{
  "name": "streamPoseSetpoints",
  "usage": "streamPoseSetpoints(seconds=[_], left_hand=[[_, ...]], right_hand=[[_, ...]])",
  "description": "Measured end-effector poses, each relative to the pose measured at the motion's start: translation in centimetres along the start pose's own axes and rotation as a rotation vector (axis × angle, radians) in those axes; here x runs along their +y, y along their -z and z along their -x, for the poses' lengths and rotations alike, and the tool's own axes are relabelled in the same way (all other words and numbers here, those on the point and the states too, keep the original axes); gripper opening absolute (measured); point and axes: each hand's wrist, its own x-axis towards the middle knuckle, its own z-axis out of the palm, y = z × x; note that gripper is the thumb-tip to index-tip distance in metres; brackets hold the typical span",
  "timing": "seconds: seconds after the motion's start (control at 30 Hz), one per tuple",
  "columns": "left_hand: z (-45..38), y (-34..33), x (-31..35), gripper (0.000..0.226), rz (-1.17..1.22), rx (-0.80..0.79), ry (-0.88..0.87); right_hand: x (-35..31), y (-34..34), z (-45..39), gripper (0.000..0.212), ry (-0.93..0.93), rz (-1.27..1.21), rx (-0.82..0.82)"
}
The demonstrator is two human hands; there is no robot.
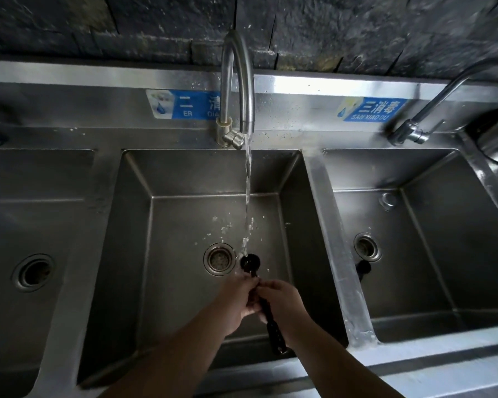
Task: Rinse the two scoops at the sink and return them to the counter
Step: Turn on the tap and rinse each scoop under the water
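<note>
Now, status:
scoop (250,262): black, in middle basin (184,173), bowl under tap (237,81) stream, beside drain (219,259)
left hand (236,300): fingers curled on handle
right hand (285,303): gripping handle too
second scoop (362,268): lying in right basin (431,173)

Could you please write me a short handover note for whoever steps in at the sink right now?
Left hand: grips the black scoop near the top of its handle.
Right hand: grips the same handle just below.
The scoop's bowl sits under the running stream from the middle faucet, above the middle basin beside the drain.
A second dark scoop seems to lie in the right basin near its drain; whether it has been rinsed cannot be told.
Done: first rinse under way.
Left: finish it, see to the other scoop, return both to the counter.
</note>
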Motion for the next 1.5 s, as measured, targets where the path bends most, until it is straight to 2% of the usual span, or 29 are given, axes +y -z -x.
streamPoseSetpoints(seconds=[0.17,0.3,0.4,0.5,0.57,0.7,0.8,0.97,1.1,1.13,1.23,1.33,1.4,1.5], left_hand=[[1.1,-1.6,-0.4,0.015,-0.01,-0.142,0.012],[1.4,-3.4,0.0,0.014,-0.063,-0.198,-0.005],[1.2,-5.4,0.6,0.015,-0.125,-0.193,-0.041],[0.6,-8.5,1.1,0.014,-0.201,-0.163,-0.088],[-0.1,-11.0,1.4,0.008,-0.277,-0.143,-0.139],[-2.1,-16.7,1.9,0.014,-0.39,-0.12,-0.284],[-3.8,-21.3,1.8,0.003,-0.444,-0.127,-0.357],[-7.5,-28.9,0.7,0.007,-0.455,-0.101,-0.408],[-11.4,-33.0,-1.4,0.015,-0.473,-0.016,-0.331],[-12.5,-33.6,-2.1,0.011,-0.465,-0.001,-0.293],[-16.2,-34.7,-4.2,0.017,-0.472,0.101,-0.187],[-20.0,-34.4,-6.6,0.013,-0.579,0.221,-0.128],[-22.6,-33.8,-8.4,0.012,-0.678,0.257,-0.118],[-26.1,-32.9,-10.8,0.018,-0.698,0.306,-0.072]], right_hand=[[1.1,1.2,1.6,0.008,0.103,0.018,0.103],[1.0,2.7,2.4,0.013,0.15,-0.119,0.07],[0.4,4.3,2.3,0.017,0.164,-0.247,0.058],[-0.8,6.7,2.3,0.019,0.212,-0.27,0.073],[-1.9,8.8,2.3,0.02,0.261,-0.305,0.071],[-4.5,14.2,1.8,0.022,0.346,-0.381,0.058],[-6.4,19.2,0.5,0.022,0.41,-0.401,0.04],[-8.3,27.4,-3.4,0.014,0.412,-0.384,0.055],[-8.5,32.1,-7.8,0.014,0.311,-0.234,0.16],[-8.3,32.8,-9.1,0.016,0.287,-0.151,0.202],[-7.5,34.3,-13.3,0.017,0.207,0.11,0.299],[-6.1,34.8,-17.5,0.006,0.13,0.289,0.269],[-4.6,35.0,-20.3,0.01,0.095,0.395,0.221],[-2.5,34.7,-24.0,0.013,0.047,0.475,0.17]])
